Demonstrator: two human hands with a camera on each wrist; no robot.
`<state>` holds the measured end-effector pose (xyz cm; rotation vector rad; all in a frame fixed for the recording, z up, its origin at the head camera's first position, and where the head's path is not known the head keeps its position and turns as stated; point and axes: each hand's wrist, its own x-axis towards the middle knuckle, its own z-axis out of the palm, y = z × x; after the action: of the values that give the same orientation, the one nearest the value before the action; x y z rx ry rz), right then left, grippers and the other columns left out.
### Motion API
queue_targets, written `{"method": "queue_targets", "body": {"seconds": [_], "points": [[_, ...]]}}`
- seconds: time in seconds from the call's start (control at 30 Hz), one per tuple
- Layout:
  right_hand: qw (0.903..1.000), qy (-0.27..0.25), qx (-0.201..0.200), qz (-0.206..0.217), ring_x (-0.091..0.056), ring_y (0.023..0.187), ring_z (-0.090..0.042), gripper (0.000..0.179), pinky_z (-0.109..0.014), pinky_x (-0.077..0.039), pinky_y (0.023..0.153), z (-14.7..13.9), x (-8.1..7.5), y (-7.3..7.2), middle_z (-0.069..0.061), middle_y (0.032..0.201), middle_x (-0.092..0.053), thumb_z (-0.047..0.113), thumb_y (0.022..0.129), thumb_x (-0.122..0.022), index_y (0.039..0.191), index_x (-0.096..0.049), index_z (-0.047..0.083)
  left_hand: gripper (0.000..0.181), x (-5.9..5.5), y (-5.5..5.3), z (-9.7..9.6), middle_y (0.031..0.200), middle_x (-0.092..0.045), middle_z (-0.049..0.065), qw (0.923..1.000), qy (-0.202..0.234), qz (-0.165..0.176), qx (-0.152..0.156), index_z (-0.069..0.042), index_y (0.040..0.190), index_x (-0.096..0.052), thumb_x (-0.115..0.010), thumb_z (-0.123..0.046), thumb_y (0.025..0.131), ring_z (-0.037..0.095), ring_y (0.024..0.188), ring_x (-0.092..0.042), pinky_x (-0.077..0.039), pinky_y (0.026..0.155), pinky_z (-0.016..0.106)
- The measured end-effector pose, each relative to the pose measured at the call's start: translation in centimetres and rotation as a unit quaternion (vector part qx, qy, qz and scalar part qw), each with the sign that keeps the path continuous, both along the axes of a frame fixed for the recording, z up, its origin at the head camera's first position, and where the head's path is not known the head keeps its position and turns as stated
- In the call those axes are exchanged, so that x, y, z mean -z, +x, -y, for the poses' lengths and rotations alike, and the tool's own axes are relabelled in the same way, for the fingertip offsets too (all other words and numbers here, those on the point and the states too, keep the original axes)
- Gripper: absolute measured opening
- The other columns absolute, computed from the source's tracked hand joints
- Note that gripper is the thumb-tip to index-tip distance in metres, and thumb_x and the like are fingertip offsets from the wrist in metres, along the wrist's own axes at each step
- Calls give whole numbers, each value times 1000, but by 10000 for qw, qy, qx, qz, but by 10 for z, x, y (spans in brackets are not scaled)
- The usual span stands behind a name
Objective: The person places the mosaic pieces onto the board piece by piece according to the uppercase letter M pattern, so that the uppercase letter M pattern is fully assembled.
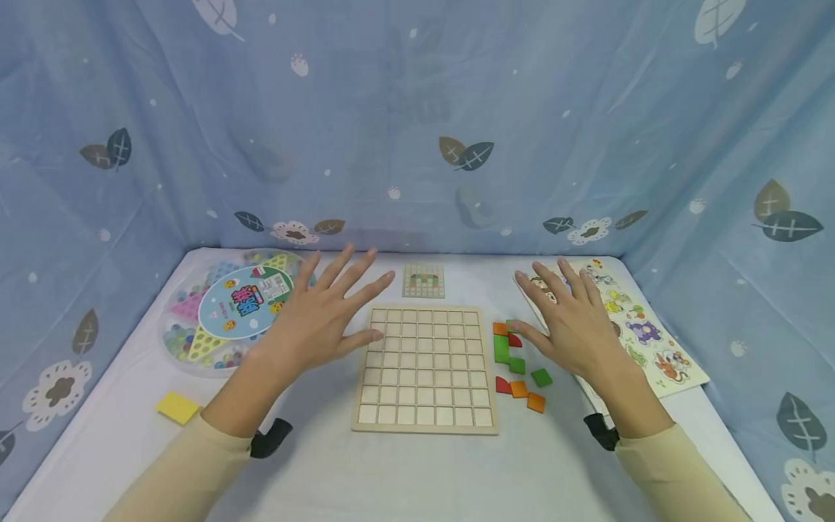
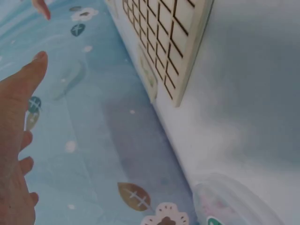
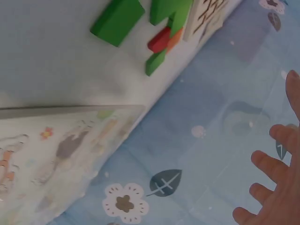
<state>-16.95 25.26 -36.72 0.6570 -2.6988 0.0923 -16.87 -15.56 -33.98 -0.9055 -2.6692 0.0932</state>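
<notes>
Both hands are raised over the table with fingers spread, holding nothing. In the head view my left hand (image 1: 320, 319) is between a round bead box (image 1: 238, 304) and a square wooden grid board (image 1: 424, 368), its thumb overlapping the board's left edge. My right hand (image 1: 577, 326) hovers between the loose tiles and an animal puzzle board (image 1: 678, 384). The grid board's squares hold no tiles. Beside its right edge lie green tiles (image 1: 501, 349), orange tiles (image 1: 536, 403) and red rounded tiles (image 1: 502, 385). The right wrist view shows a green tile (image 3: 118, 21) up close.
A small pattern card (image 1: 423, 281) with a coloured design lies behind the grid board. A yellow piece (image 1: 177, 408) sits at the left of the white table (image 1: 417, 478). Blue leaf-print cloth (image 1: 391, 130) hangs around the back and sides.
</notes>
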Motion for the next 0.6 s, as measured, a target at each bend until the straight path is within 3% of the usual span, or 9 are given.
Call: {"method": "queue_targets", "body": {"seconds": [0.17, 0.33, 0.6], "points": [[9998, -97, -169, 38, -25, 150, -50, 76, -69, -20, 118, -5, 6, 1, -17, 158, -43, 46, 92, -73, 156, -43, 19, 85, 7, 2, 3, 174, -9, 2, 9998, 43, 195, 65, -35, 164, -22, -57, -69, 94, 33, 159, -10, -11, 122, 66], [9991, -273, -330, 18, -30, 147, -49, 72, -72, -28, 112, -9, 12, 0, -16, 154, -47, 39, 93, -74, 154, -45, 17, 84, 14, 4, 6, 174, -10, 1, 9994, 125, 322, 75, -35, 163, -23, -59, -68, 94, 33, 159, -13, -13, 122, 65], [9922, -826, -432, 830, -46, 129, -45, 65, -68, -38, 101, -14, 24, -1, -15, 155, -46, 36, 100, -67, 156, -42, 15, 84, 29, 7, 7, 174, -10, 1, 9973, 216, 661, 246, -35, 163, -23, -58, -67, 95, 32, 157, -19, -21, 122, 64]]}}
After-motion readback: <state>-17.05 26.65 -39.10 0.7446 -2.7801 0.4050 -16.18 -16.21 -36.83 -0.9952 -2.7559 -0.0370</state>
